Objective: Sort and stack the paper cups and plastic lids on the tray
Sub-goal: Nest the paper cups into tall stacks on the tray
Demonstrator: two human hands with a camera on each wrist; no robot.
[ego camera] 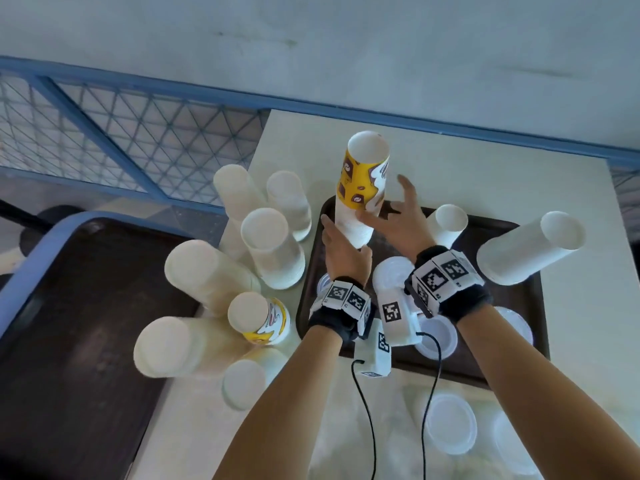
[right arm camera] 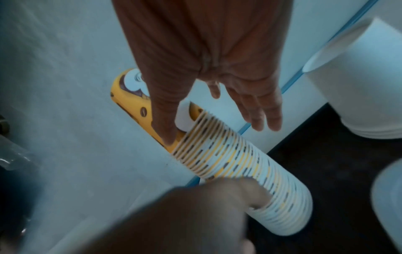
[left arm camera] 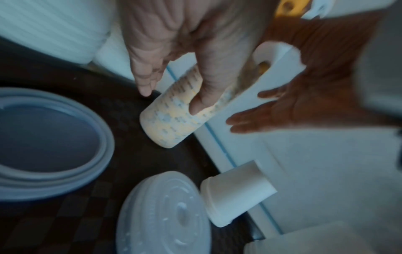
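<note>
At the centre of the head view, on the tray (ego camera: pixel 512 233), the left hand (ego camera: pixel 343 252) grips the light, wobbly cup stack (ego camera: pixel 362 199) low, while the right hand (ego camera: pixel 403 220) touches it, fingers spread.

**No readable text**

No words, brands or numbers can be read anywhere. The wrist-worn units (ego camera: pixel 348 299) behind both hands carry black-and-white square marker patterns, without letters. The yellow top cup (ego camera: pixel 363 181) of the stack just above the grip shows coffee-bean pictures and swirls only.
</note>
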